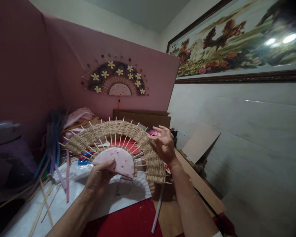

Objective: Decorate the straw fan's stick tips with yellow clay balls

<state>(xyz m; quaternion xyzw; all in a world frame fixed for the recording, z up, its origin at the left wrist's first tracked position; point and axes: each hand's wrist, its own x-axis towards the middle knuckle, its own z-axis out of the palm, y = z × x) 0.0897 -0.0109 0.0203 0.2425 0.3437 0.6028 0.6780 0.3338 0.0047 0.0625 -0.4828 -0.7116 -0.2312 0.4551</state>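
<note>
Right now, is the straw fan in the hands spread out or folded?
Spread out: the fan's sticks stand apart, reaching outward around the spotted half-circle.

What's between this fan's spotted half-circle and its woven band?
In the head view, thin sticks bridge the space from half-circle to woven band, with open gaps among them.

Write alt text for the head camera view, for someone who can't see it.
A left hand holds a woven fan by its spotted half-round base, while the right hand is at its upper-right edge. Behind, a flower-decorated fan is displayed on a pink panel, left of a framed horse picture.
</note>
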